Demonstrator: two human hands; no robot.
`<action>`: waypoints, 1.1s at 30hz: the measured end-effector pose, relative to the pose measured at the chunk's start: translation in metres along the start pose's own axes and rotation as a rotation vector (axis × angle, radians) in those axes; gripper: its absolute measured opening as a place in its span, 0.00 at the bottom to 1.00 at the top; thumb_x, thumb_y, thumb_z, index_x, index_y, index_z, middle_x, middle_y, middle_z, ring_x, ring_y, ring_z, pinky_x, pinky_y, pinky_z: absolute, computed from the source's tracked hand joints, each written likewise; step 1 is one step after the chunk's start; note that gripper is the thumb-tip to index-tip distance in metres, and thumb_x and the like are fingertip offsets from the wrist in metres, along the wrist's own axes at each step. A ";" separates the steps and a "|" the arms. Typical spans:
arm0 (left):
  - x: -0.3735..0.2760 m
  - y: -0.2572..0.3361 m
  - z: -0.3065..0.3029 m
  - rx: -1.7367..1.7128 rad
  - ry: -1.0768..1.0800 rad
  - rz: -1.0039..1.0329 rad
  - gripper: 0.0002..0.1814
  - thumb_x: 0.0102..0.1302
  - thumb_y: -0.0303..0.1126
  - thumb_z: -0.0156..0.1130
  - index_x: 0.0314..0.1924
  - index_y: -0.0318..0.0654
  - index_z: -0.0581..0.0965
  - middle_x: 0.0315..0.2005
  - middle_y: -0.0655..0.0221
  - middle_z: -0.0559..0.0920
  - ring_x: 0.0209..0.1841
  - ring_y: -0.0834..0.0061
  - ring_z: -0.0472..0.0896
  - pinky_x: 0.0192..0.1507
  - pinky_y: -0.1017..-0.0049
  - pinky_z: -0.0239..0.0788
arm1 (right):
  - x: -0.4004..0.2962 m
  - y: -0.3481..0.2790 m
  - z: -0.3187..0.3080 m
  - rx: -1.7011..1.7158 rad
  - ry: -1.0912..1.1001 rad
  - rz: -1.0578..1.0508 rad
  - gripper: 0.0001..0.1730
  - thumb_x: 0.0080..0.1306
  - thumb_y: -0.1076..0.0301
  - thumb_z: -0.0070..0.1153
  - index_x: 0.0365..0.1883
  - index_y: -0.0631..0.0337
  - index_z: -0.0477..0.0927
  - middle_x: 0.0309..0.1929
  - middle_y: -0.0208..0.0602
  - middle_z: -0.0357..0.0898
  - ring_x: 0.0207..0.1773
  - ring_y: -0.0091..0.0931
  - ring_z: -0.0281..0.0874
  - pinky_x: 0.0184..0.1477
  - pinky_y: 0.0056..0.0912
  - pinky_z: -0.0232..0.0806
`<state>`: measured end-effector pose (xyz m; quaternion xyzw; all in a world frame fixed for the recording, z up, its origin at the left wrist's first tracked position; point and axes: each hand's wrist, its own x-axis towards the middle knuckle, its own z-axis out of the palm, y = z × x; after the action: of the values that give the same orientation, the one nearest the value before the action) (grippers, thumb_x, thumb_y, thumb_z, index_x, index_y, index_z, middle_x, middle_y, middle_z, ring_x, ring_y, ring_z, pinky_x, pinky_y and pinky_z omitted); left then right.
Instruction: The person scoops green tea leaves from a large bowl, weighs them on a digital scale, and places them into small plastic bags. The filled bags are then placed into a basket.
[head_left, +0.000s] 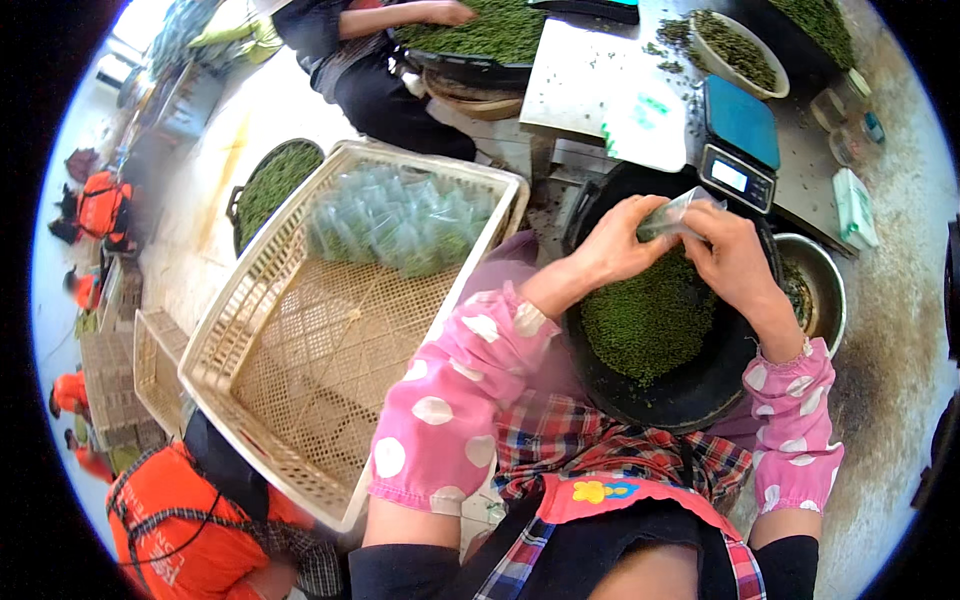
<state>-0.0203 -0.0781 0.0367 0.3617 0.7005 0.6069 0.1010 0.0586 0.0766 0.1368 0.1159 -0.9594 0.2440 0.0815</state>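
Observation:
My left hand (619, 240) and my right hand (724, 251) both grip a small clear plastic bag (679, 214) with some green contents. They hold it above a black tub (667, 409), where a heap of small green peppercorn-like berries (649, 322) lies. Just beyond my hands, a digital scale with a blue top (742, 124) and a lit display stands on the metal table (574, 82). Flat plastic bags with green print (645, 127) lie left of the scale. To my left, filled clear bags (405, 217) stand grouped at the far end of a cream plastic crate (352, 322).
A steel bowl (825, 292) sits right of the tub. A white bowl of darker berries (739, 56) is at the table's back. Across from me a co-worker's hand (450, 13) is over another heaped tub (480, 34). A person in an orange vest (180, 517) is at lower left.

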 end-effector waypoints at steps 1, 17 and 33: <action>-0.004 0.004 -0.011 0.084 0.017 0.093 0.19 0.64 0.34 0.67 0.53 0.35 0.78 0.46 0.56 0.81 0.51 0.61 0.80 0.53 0.66 0.71 | 0.005 -0.011 0.000 -0.002 0.058 -0.048 0.10 0.61 0.77 0.58 0.42 0.61 0.80 0.43 0.40 0.82 0.41 0.42 0.82 0.40 0.39 0.75; -0.186 -0.143 -0.188 0.969 0.351 -0.274 0.26 0.59 0.31 0.71 0.56 0.34 0.75 0.40 0.61 0.81 0.39 0.63 0.81 0.49 0.69 0.73 | -0.058 0.050 0.066 0.414 0.033 0.341 0.09 0.66 0.72 0.59 0.43 0.65 0.83 0.37 0.37 0.83 0.32 0.24 0.79 0.35 0.26 0.69; -0.188 -0.177 -0.215 0.541 0.035 -1.124 0.31 0.71 0.53 0.53 0.29 0.25 0.81 0.26 0.50 0.85 0.32 0.58 0.85 0.39 0.58 0.74 | -0.165 0.077 0.181 0.130 -0.242 0.596 0.22 0.64 0.62 0.60 0.55 0.60 0.78 0.51 0.50 0.80 0.51 0.44 0.80 0.51 0.45 0.72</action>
<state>-0.0779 -0.3637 -0.1310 -0.0594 0.9142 0.2682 0.2981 0.1790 0.0848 -0.0904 -0.1369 -0.9362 0.3024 -0.1156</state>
